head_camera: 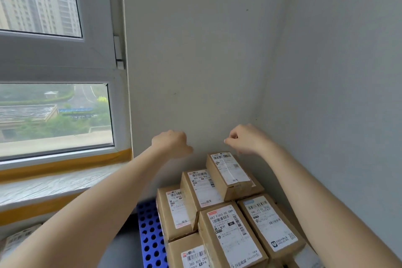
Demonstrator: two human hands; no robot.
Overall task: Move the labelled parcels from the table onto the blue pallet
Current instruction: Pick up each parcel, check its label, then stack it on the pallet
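- The blue pallet (150, 235) shows only as a strip at the stack's left; the rest lies under the parcels or runs off the bottom edge.
- The lowest front parcel (191, 254) is cut by the bottom edge, its label only half shown.
- Small print on every label is too fine to read.
- A labelled parcel (15, 239) at the bottom-left corner is blurred and cropped.
- The left hand (170, 142) turns its knuckles up, hiding its fingers.

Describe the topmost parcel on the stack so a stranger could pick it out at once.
Start at the blue pallet in the wall corner right of the window. Brown labelled parcels are stacked on it. The topmost parcel sits highest and farthest back, below the right hand, its white label crossed by clear tape.
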